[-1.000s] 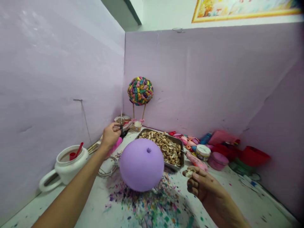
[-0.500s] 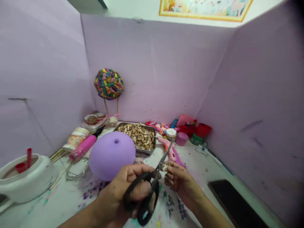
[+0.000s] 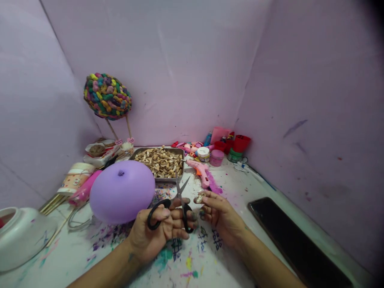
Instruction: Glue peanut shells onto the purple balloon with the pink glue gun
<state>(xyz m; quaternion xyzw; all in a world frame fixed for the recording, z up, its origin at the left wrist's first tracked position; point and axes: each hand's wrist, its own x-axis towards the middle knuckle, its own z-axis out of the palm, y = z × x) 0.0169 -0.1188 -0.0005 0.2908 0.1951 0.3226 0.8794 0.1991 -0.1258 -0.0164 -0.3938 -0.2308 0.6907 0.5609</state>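
The left hand point(image 3: 156, 232) is gripping open scissors point(image 3: 177, 206) beside a purple balloon point(image 3: 122, 191) at centre-left, while the right hand point(image 3: 220, 214) is pinching a small shell piece point(image 3: 200, 197) (details blurred)

black-handled scissors point(image 3: 177, 206) open, beside shell piece point(image 3: 200, 197)

Scissors point(image 3: 177, 206) with bare metal blades and matt black plastic handles; a smooth, softly glossy purple rubber balloon point(image 3: 122, 191); a dull metal tray point(image 3: 158, 179) of dry, rough shell pieces; a glossy white plastic jug point(image 3: 21, 236); a paint-flecked white table point(image 3: 99, 260); matt lilac paper walls point(image 3: 186, 68)
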